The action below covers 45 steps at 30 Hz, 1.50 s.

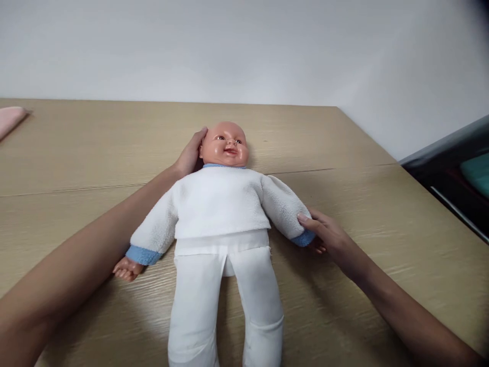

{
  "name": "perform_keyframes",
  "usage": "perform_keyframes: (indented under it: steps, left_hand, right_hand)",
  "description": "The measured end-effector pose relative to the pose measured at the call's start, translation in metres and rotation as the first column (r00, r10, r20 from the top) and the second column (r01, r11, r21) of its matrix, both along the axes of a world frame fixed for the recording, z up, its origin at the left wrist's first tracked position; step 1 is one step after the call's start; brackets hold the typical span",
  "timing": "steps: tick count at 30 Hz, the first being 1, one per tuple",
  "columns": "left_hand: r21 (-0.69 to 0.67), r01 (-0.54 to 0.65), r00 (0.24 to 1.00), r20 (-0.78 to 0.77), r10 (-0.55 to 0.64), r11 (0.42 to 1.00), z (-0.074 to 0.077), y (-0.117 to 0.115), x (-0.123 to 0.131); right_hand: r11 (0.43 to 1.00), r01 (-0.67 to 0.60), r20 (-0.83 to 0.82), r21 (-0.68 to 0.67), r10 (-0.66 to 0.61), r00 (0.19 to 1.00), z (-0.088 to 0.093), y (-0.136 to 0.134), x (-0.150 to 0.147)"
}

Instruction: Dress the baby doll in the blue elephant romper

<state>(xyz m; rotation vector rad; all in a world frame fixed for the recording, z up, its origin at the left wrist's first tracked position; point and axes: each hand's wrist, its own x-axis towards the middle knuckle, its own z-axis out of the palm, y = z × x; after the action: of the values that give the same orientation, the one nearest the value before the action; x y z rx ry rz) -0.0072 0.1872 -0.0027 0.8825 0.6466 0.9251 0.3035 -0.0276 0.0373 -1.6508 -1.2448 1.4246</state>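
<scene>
A baby doll lies face up on the wooden table, its head away from me. It wears a white fleece top with blue cuffs and collar, and its legs are white cloth. My left hand cups the side of the doll's head, the fingers mostly hidden behind it. On the other side, my right hand grips the doll's sleeve just above the blue cuff, thumb on top. The doll's other arm rests across my left forearm's edge, its small fist pointing toward me. The feet are out of view.
The wooden table has a seam running across it and meets a pale wall at the back. Part of a pink item shows at the far left. Beyond the right edge stands a dark object with a green patch.
</scene>
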Motion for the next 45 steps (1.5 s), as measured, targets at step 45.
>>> perform_keyframes:
  steps: [45]
  left_hand:
    - [0.224,-0.431,0.879,-0.116,0.463,0.874,-0.015,0.003,-0.079]
  right_hand:
    - [0.766,-0.361,0.677,0.531,-0.127,0.725,-0.01,-0.019,0.004]
